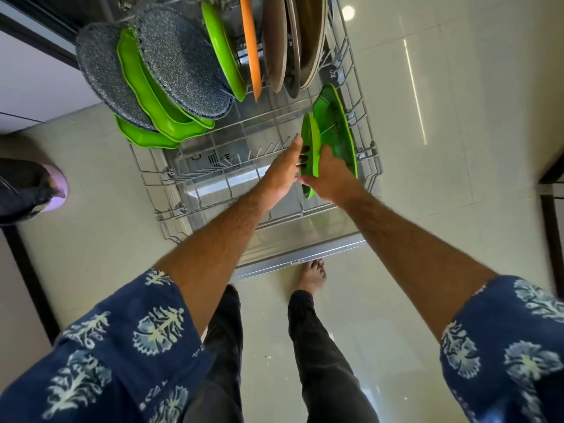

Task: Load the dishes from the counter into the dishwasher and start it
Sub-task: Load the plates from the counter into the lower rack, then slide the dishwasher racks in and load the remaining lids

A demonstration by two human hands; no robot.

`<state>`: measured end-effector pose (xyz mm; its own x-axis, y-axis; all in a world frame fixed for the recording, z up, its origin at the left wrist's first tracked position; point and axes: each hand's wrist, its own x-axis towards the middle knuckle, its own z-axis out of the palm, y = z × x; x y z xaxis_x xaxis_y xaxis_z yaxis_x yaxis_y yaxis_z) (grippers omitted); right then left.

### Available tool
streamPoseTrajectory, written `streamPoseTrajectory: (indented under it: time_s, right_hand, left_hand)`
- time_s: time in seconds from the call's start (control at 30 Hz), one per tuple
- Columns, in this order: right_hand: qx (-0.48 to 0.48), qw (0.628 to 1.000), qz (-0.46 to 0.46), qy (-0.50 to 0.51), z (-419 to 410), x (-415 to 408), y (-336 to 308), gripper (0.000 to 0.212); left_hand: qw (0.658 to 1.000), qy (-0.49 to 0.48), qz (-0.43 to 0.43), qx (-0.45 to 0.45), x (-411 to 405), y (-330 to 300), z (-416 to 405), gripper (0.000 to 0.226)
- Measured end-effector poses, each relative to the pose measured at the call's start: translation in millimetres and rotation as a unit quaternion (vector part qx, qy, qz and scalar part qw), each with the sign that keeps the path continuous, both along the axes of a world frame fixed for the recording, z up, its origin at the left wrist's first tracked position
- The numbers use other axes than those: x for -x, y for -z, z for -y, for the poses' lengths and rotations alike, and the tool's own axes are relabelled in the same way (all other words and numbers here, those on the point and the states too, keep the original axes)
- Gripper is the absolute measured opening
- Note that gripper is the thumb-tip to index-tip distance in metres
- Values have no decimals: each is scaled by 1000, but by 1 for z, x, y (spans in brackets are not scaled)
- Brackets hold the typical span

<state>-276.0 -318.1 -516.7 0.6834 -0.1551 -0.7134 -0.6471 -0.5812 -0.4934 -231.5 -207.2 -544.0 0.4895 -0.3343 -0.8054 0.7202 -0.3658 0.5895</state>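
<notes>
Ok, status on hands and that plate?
Right hand gripping small green plate, left hand steadying it. Plate on edge over lower rack. Larger green plate right behind.

Both hands meet on a small green plastic plate at the grey wire dishwasher rack's right edge, just left of a larger green plastic plate standing there.

The rack has bare wires at its near left. Far back, plates stand packed together. At its right side, green plates block the way.
</notes>
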Motion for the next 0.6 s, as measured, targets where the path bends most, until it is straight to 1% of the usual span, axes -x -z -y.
streamPoseTrajectory:
  time_s: [0.03,0.07,0.1,0.13,0.17,0.2,0.23,0.27,0.3,0.37,0.43,0.47,0.53,0.6]
  right_hand:
    - [-1,1000,-1,-5,1,2,-3,71]
    - [1,1000,0,-13,2,3,-8,77]
    - [4,1000,3,-21,3,3,-13,81]
    - [14,999,10,-36,4,4,-21,84]
    - [35,997,24,-62,4,4,-30,88]
    - [64,993,42,-95,4,5,-38,90]
    - [94,984,64,-134,2,6,-51,91]
    - [118,974,85,-176,-1,8,-64,91]
    - [138,960,102,-222,-7,11,-80,91]
    - [174,928,132,-303,-20,13,-110,91]
    - [190,900,159,-359,-40,19,-149,91]
    - [196,887,171,-381,-53,24,-170,91]
    - [202,867,195,-411,-76,32,-205,91]
    - [200,849,223,-436,-107,40,-241,91]
  left_hand:
    - [997,48,54,-28,2,-6,-4,38]
    - [984,112,123,-66,4,-13,-12,35]
    - [955,188,204,-105,5,-18,-21,36]
    - [916,261,270,-138,7,-25,-32,40]
    - [867,335,326,-172,9,-33,-42,46]
    - [811,400,372,-211,10,-40,-52,51]
    - [754,451,402,-257,12,-53,-61,57]
    - [710,486,415,-296,15,-66,-69,64]
    - [683,501,420,-325,19,-83,-79,71]
    - [655,503,430,-364,28,-118,-97,79]
    - [644,488,440,-392,41,-164,-121,81]
    - [646,471,442,-407,49,-188,-135,81]
    - [664,432,435,-427,64,-229,-164,81]
    - [676,394,428,-452,82,-272,-198,80]
